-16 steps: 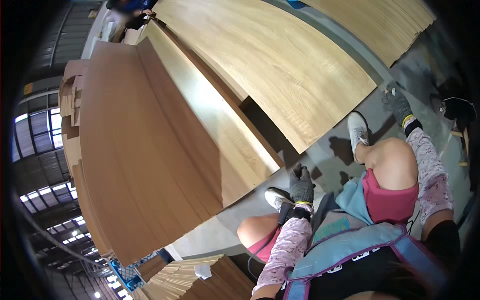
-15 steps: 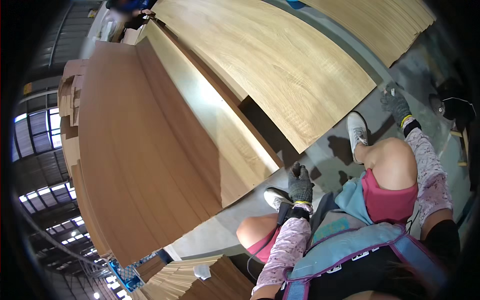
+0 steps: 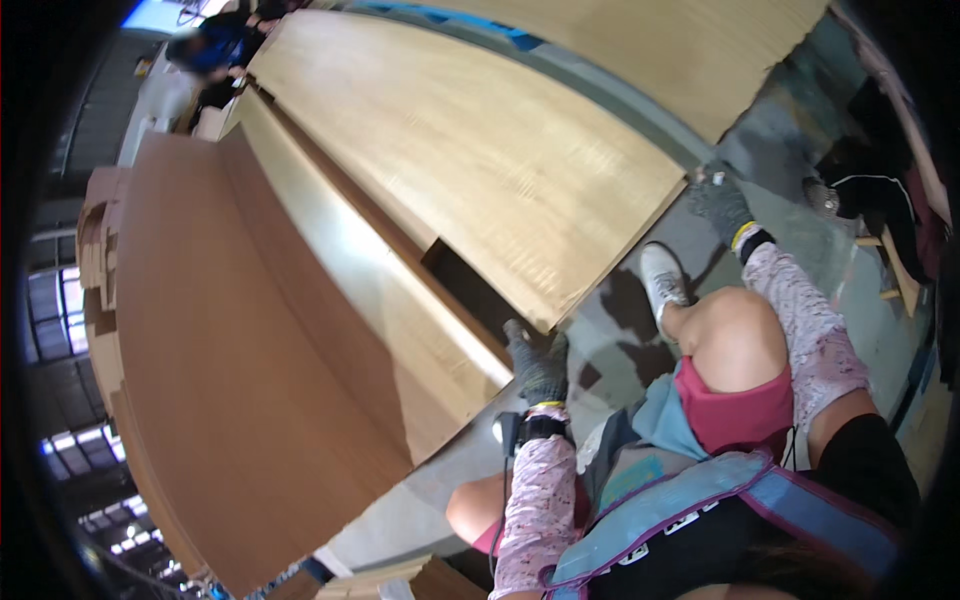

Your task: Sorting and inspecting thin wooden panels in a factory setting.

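A large wood-grain panel (image 3: 460, 165) lies flat on a stack, its near end towards me. My left hand (image 3: 540, 372), in a grey knit glove, is at its near left corner, thumb and fingers spread apart; whether they touch the panel I cannot tell. By its right corner is my right hand (image 3: 722, 205), also gloved in grey, fingers loosely bent and not closed round the edge. To the left, a long raised wood-grain board (image 3: 370, 235) runs beside the panel, with a dark gap between them. A big brown sheet (image 3: 230, 330) stands tilted beyond that board.
Another stack of panels (image 3: 660, 50) lies at the far right. A person in blue (image 3: 225, 45) is at the far end of the panel. Dark cloth lies over a wooden stool (image 3: 900, 270) on the right. More stacked sheets (image 3: 435, 582) are at the lower edge.
Both hands have moved forward to the panel's near corners, and the left thumb and fingers have spread. My view has shifted, so the panels appear further left and lower.
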`<state>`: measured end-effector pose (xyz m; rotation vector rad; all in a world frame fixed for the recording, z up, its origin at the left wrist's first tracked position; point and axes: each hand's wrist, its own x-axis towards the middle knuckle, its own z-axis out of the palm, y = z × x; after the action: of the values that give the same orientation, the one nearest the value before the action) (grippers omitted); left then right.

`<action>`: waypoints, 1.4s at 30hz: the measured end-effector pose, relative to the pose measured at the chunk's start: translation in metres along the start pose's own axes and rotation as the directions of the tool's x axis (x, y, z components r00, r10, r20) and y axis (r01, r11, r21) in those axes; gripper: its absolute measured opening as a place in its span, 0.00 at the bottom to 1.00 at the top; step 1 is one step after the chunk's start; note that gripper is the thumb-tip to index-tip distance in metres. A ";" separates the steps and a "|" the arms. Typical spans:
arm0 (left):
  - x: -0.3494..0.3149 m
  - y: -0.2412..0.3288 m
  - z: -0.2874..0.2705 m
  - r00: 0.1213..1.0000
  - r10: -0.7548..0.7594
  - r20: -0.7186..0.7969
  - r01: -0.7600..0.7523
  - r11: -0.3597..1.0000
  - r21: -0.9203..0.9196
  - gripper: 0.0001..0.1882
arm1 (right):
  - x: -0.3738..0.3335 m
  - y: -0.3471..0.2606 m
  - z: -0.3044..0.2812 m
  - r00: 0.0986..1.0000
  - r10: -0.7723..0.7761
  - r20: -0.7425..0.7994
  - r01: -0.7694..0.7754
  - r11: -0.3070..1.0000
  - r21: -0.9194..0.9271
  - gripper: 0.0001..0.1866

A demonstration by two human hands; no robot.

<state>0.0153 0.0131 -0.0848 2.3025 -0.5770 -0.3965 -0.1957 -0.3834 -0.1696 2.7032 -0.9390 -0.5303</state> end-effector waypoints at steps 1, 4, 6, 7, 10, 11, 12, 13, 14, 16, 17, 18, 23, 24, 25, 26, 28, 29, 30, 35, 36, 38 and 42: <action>0.007 -0.015 -0.002 0.994 0.090 -0.060 -0.086 0.994 0.062 0.44 | 0.005 -0.017 -0.021 0.998 0.048 -0.051 -0.046 0.998 0.039 0.21; 0.019 0.017 -0.003 0.999 0.031 0.037 -0.031 0.999 0.015 0.47 | -0.011 0.000 -0.029 0.926 0.151 -0.345 0.091 0.799 0.595 0.24; 0.022 0.038 -0.008 0.991 -0.065 0.115 0.061 0.997 0.043 0.46 | -0.002 0.003 -0.030 0.946 0.139 -0.294 -0.013 0.919 0.395 0.25; 0.023 0.044 -0.008 0.981 -0.127 0.148 0.114 0.989 0.094 0.45 | 0.004 0.000 -0.031 0.966 0.121 -0.228 -0.081 0.981 0.176 0.25; 0.028 0.031 -0.009 0.985 -0.142 0.101 0.126 0.981 0.150 0.46 | 0.014 -0.006 -0.037 0.966 0.193 -0.174 -0.033 0.755 0.654 0.27; 0.029 0.025 -0.004 0.984 -0.138 0.109 0.121 0.982 0.145 0.46 | 0.021 -0.001 -0.026 0.972 0.232 -0.028 -0.069 0.403 0.912 0.28; 0.029 0.025 0.001 0.988 -0.105 0.111 0.101 0.994 0.047 0.46 | 0.028 0.017 -0.010 0.905 0.219 -0.365 0.143 0.650 0.746 0.23; 0.032 0.008 -0.005 0.990 -0.112 0.082 0.113 0.994 -0.005 0.46 | 0.036 0.000 -0.019 0.907 0.203 -0.370 0.168 0.630 0.758 0.23; 0.032 -0.009 -0.009 0.998 -0.067 0.007 0.067 0.995 -0.077 0.43 | 0.042 -0.015 -0.028 0.872 0.103 -0.479 0.085 0.931 0.354 0.20; 0.026 -0.006 -0.005 0.993 -0.114 0.025 0.114 0.993 0.012 0.42 | 0.058 -0.021 -0.022 0.987 0.149 -0.058 -0.136 0.973 0.187 0.17; 0.022 0.002 0.001 0.988 -0.149 0.050 0.144 0.986 0.085 0.40 | 0.048 0.001 -0.010 0.940 -0.028 -0.340 -0.010 0.994 -0.111 0.19; 0.017 0.011 -0.001 0.951 -0.294 0.099 0.306 0.940 -0.148 0.36 | 0.045 0.008 0.000 0.791 -0.278 -0.545 0.045 0.915 -0.401 0.20; -0.012 -0.057 0.011 0.925 -0.366 0.099 0.379 0.908 -0.180 0.33 | 0.053 -0.014 -0.017 0.974 -0.096 -0.206 0.041 0.966 -0.256 0.20; -0.016 -0.033 0.018 0.894 -0.419 0.159 0.444 0.877 -0.186 0.32 | 0.047 0.010 0.004 0.974 -0.025 -0.224 -0.001 0.994 -0.112 0.21; -0.018 -0.026 0.018 0.893 -0.421 0.157 0.444 0.882 -0.159 0.31 | 0.048 0.015 0.010 0.968 0.041 -0.249 -0.030 0.998 0.048 0.21; -0.017 -0.033 0.012 0.892 -0.434 0.130 0.451 0.878 -0.164 0.31 | 0.046 -0.004 0.001 0.963 0.210 -0.168 -0.047 0.747 0.663 0.23; -0.016 -0.025 0.021 0.894 -0.420 0.158 0.446 0.872 -0.203 0.31 | 0.003 0.057 0.029 0.867 0.045 -0.496 0.120 0.948 0.296 0.25; -0.012 -0.035 0.009 0.881 -0.458 0.117 0.471 0.870 -0.144 0.30 | 0.005 0.036 0.011 0.904 0.109 -0.414 0.159 0.813 0.561 0.23; -0.012 -0.036 0.012 0.873 -0.473 0.119 0.485 0.867 -0.112 0.30 | -0.009 0.033 -0.042 0.939 0.159 -0.306 0.136 0.644 0.753 0.22; -0.007 -0.052 0.019 0.931 -0.363 0.037 0.361 0.900 -0.246 0.24 | -0.058 0.004 -0.266 0.938 0.133 -0.320 0.340 -0.184 0.922 0.18; -0.004 -0.046 0.020 0.926 -0.371 0.061 0.372 0.877 -0.303 0.22 | -0.076 -0.004 -0.300 0.911 0.131 -0.391 0.371 0.156 0.916 0.19; 0.002 -0.016 0.008 0.901 -0.402 0.161 0.432 0.815 -0.386 0.22 | -0.108 -0.039 -0.350 0.938 0.014 -0.345 0.345 0.022 0.938 0.20; 0.015 -0.033 -0.024 0.973 -0.229 0.023 0.214 0.862 -0.460 0.18 | -0.130 -0.151 -0.344 0.842 -0.172 -0.511 0.457 -0.273 0.846 0.18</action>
<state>0.0476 0.0405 -0.0934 1.9095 -0.1692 -0.5415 -0.0675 -0.1516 0.1270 4.3759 -0.4276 1.1284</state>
